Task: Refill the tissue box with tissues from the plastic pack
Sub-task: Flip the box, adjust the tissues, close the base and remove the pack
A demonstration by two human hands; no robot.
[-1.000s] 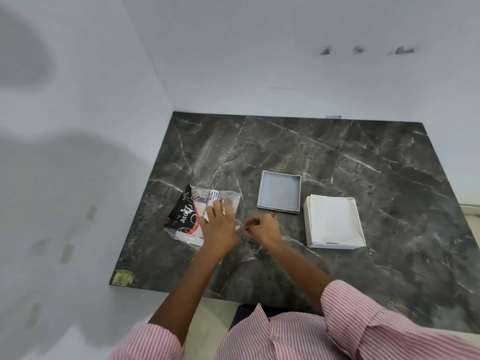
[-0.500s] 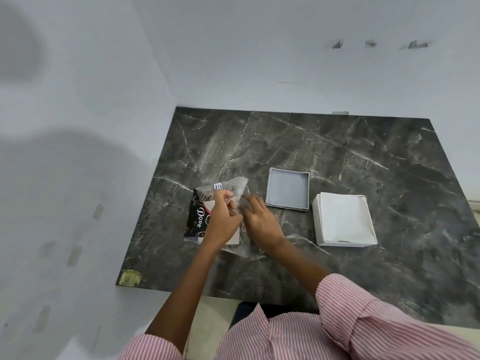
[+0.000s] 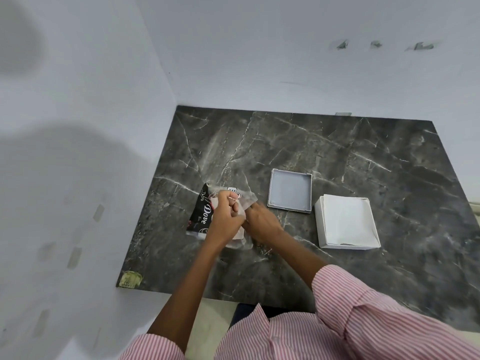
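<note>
Marble tabletop point(image 3: 337, 152) dark, white-veined; pale walls point(image 3: 78, 100) meet behind.

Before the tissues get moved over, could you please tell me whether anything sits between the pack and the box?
Nothing visible blocks the way. The pack is in both hands, left hand and right hand. The lid lies just beyond the direct line to the open box; bare countertop lies between.

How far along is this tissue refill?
Early stage. Done: the tissue box lies open, its grey lid beside it on the table. In hand: the left hand and right hand are working open the plastic pack. Left: moving the tissues across and closing the lid.
</note>
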